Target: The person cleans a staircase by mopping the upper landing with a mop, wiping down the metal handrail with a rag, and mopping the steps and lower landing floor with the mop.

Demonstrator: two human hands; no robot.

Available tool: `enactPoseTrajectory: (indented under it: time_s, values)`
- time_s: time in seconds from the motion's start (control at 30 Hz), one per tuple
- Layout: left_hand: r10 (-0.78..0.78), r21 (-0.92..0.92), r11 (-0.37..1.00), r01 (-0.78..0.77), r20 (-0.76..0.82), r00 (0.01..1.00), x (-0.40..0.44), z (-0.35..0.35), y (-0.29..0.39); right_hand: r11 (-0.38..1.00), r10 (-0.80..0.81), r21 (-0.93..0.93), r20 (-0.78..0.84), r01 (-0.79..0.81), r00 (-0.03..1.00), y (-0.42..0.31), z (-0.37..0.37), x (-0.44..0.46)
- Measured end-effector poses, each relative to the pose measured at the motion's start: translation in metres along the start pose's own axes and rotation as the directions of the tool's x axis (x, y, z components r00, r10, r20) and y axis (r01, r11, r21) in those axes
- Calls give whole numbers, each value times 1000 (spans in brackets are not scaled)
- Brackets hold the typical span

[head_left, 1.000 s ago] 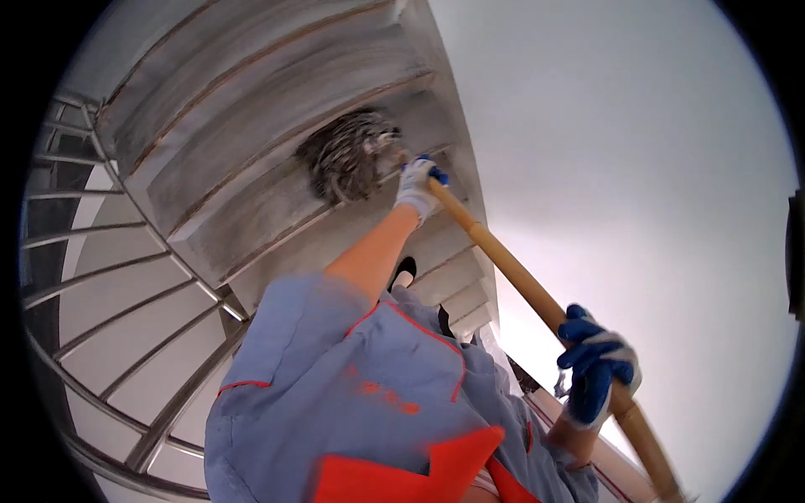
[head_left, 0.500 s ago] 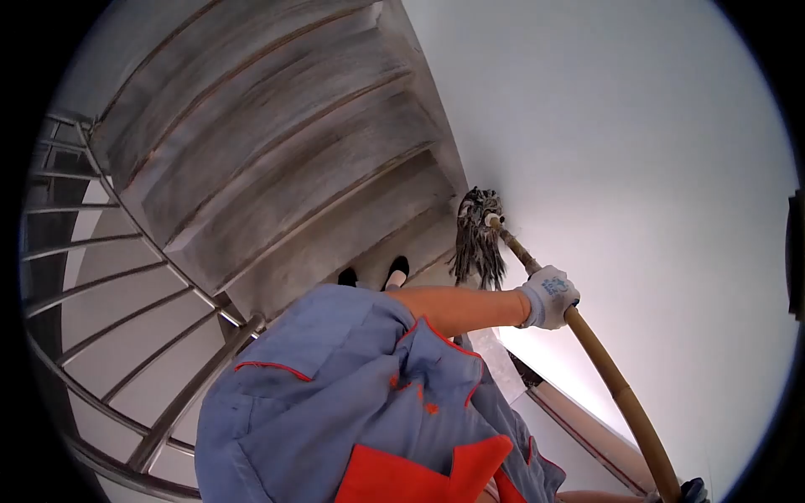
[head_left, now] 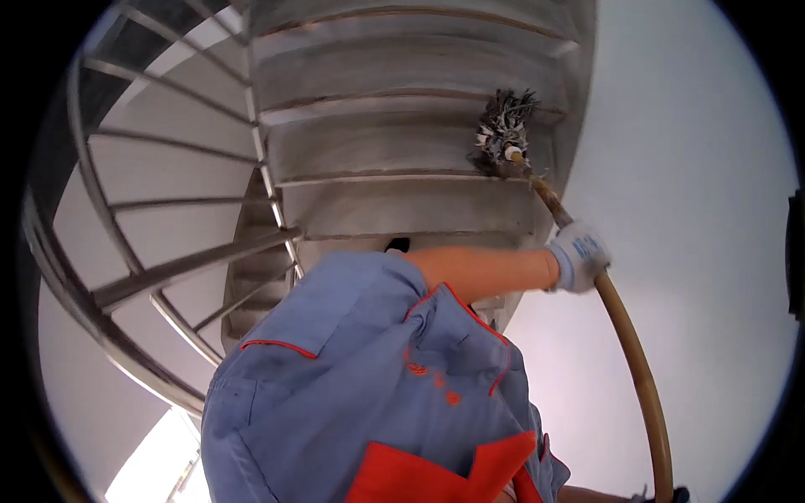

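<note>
A mop with a bamboo handle (head_left: pixel 633 360) slants from the lower right edge up to the stairs. Its grey stringy mop head (head_left: pixel 506 130) lies on a step close to the right wall. My left hand (head_left: pixel 581 254), in a white glove with blue print, is wrapped around the handle's upper part, the arm stretched across my body. At the bottom edge my right hand (head_left: pixel 677 495), in a dark-and-light glove, is closed around the handle's lower end in view and is mostly cut off.
Curved grey stairs (head_left: pixel 402 205) with worn edges rise ahead. A metal railing (head_left: pixel 197 264) bends along the left side, with more steps (head_left: pixel 251 277) visible beyond it. A smooth white wall (head_left: pixel 688 184) borders the right. One dark shoe (head_left: pixel 398 244) shows below me.
The mop head has moved from the wall-side corner near my feet onto a higher step. My view has turned, bringing the stairs straight ahead. Both hands still hold the handle.
</note>
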State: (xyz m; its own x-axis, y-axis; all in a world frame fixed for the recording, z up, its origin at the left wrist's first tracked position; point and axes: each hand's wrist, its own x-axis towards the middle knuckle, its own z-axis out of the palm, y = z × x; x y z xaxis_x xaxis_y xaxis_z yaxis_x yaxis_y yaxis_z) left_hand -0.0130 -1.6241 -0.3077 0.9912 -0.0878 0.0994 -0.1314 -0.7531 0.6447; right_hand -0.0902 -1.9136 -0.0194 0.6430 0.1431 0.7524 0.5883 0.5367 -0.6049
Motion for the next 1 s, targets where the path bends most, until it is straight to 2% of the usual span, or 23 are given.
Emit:
enactPoseTrajectory:
  time_s: [0.03, 0.07, 0.1, 0.13, 0.17, 0.2, 0.23, 0.27, 0.3, 0.33, 0.37, 0.4, 0.43, 0.47, 0.53, 0.57, 0.63, 0.73, 0.83, 0.87, 0.93, 1.0]
  values:
    - [-63, 7, 998, 64, -25, 998, -3, 0, -27, 997, -10, -76, -126, 1, 992, 18, -11, 5]
    - [-93, 33, 995, 95, -70, 993, -13, 2, -58, 977, 27, -203, -212, -71, 977, 42, 5, 9]
    - [-115, 57, 991, 122, -111, 987, -22, -2, -89, 986, 95, -109, -261, -128, 961, 74, 24, 10]
    - [-136, 95, 985, 142, -62, 989, -20, -1, -48, 963, 214, -133, -160, -236, 964, 40, -23, 4]
    - [-290, 133, 949, 284, 26, 957, 53, 20, -76, 887, 448, -99, -47, -450, 893, 141, -131, 56]
    - [-342, 147, 928, 342, -25, 939, 61, 22, -117, 817, 574, -141, 111, -559, 811, 196, -147, 66]
    - [-354, 169, 915, 367, -99, 930, 25, 8, -125, 798, 601, -30, 106, -602, 792, 194, -107, 46]
    - [-435, 223, 874, 432, -40, 899, -9, -13, -115, 765, 572, 138, 302, -628, 763, 189, -82, 36]
    - [-525, 235, 827, 510, -3, 851, -42, -30, -110, 772, 630, 69, 47, -631, 775, 182, -64, 6]
    - [-526, 279, 805, 523, -72, 848, -78, -29, -121, 731, 660, 126, 123, -671, 741, 178, -45, -13]
    - [-551, 279, 785, 553, -97, 829, -162, -26, -199, 724, 674, 86, 125, -684, 729, 196, 51, -81]
    - [-527, 287, 768, 573, -226, 819, -191, -22, -215, 693, 682, 46, 281, -719, 675, 204, 63, -91]
    - [-562, 301, 729, 614, -250, 789, -235, -9, -269, 664, 706, 32, 304, -747, 640, 241, 104, -133]
    - [-736, 335, 625, 705, -48, 676, -252, 1, -316, 588, 773, -1, 298, -809, 560, 286, 121, -161]
    - [-776, 191, 547, 815, -249, 579, -275, 8, -294, 458, 870, -37, 225, -888, 439, 276, 108, -150]
    - [-798, 126, 520, 845, -280, 534, -281, 4, -274, 448, 869, -4, 236, -894, 434, 267, 104, -144]
    - [-883, 55, 395, 917, -251, 396, -287, 15, -245, 455, 855, 4, 278, -890, 438, 255, 97, -138]
    - [-892, -2, 385, 923, -256, 372, -293, 25, -237, 404, 891, -41, 242, -914, 383, 253, 93, -138]
    - [-894, -43, 411, 911, -215, 393, -276, 44, -226, 491, 849, -118, 288, -863, 443, 243, 73, -121]
    - [-889, -51, 428, 902, -204, 410, -268, 48, -219, 521, 845, -156, 231, -839, 482, 233, 70, -110]
    - [-814, -98, 549, 830, -288, 504, -237, 58, -186, 576, 811, -148, 220, -804, 541, 213, 50, -84]
    - [-754, -147, 631, 761, -347, 558, -196, 70, -153, 604, 797, -238, 192, -760, 573, 188, 27, -60]
